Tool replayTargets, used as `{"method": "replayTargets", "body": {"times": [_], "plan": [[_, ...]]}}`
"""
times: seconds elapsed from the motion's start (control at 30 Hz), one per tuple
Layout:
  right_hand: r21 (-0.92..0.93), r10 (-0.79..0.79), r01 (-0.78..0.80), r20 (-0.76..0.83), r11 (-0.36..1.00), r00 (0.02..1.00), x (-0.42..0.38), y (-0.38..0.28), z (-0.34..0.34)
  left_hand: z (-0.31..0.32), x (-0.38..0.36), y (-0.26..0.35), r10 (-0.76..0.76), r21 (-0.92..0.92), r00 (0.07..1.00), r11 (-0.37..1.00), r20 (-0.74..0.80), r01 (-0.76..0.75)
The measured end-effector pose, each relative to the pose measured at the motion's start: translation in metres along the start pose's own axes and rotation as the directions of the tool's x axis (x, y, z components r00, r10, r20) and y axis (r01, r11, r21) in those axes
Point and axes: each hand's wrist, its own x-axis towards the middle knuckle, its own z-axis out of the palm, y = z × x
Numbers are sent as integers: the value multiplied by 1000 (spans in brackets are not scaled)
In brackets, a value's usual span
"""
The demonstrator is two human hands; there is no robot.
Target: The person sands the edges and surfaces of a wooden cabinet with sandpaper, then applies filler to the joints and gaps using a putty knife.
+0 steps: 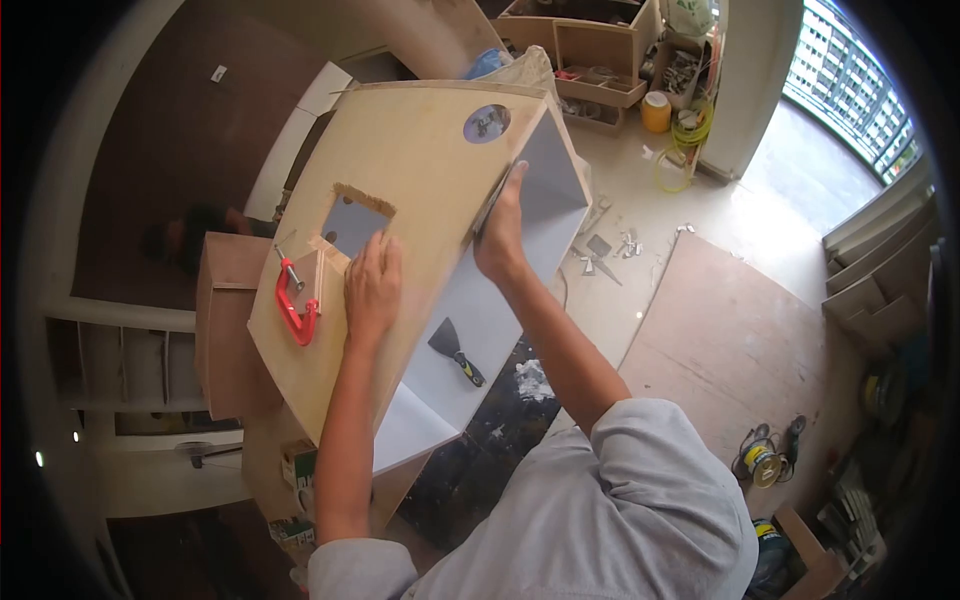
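A pale wooden panel (420,170) forms the top of a box with light grey inner faces. It has a square cutout (354,222) and a round hole (487,124). My left hand (372,285) rests on the panel just below the cutout, its fingers bent close together; whether they hold anything is hidden. Beside it a red clamp (294,305) grips a small wood piece (322,272). At the panel's right edge my right hand (502,225) presses a thin flat piece, mostly hidden behind the fingers. A putty knife (456,352) lies inside the box.
Shelving (597,50) and a yellow container (656,112) stand at the back. A large board (715,330) lies on the floor at right, near metal scraps (600,246). Power tools (765,462) sit at lower right. A wooden box (232,330) stands left.
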Motion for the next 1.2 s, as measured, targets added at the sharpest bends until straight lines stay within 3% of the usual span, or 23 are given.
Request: {"method": "replayTargets", "body": {"times": [0.07,0.17,0.3,0.4,0.47,0.53,0.77,0.87,0.9,0.97,1.07,1.13,1.2], "plan": [[-169,12,3,87,986,996,-45,24,-2,0,0,4,4,-4,1000,1000,-19,-4],[-172,86,-76,53,982,995,-77,60,-14,5,0,-1,26,4,998,1000,-51,-25],[-98,-58,62,50,993,997,13,-13,3,3,3,-5,20,31,999,999,-44,-18],[-430,-197,155,-56,890,979,55,-37,-2,6,-1,-5,9,46,999,999,-40,-7],[-664,-284,182,-47,725,958,28,-25,-4,7,0,-3,2,39,998,999,-58,0],[-703,-219,146,-15,696,976,-32,31,-11,7,0,-3,16,40,998,999,-63,-14],[-220,-143,153,61,963,988,40,-8,-11,5,-2,-5,30,30,999,999,-45,-29],[-128,-46,42,-27,991,999,40,-59,14,4,-1,-2,18,49,999,999,-42,-16],[-160,-32,23,-55,987,998,35,-43,8,4,0,-1,20,39,999,999,-39,-18],[-325,-105,123,72,938,992,-7,9,-11,4,1,-1,26,17,999,1000,-37,-25],[-763,183,119,298,635,937,-112,57,-48,6,0,-5,47,48,997,998,-58,-45],[-910,365,57,222,412,904,-167,106,-98,7,0,-4,53,13,997,999,-51,-52],[-912,442,-106,88,396,893,-175,99,-135,4,2,-5,44,10,998,999,-34,-43]]}}
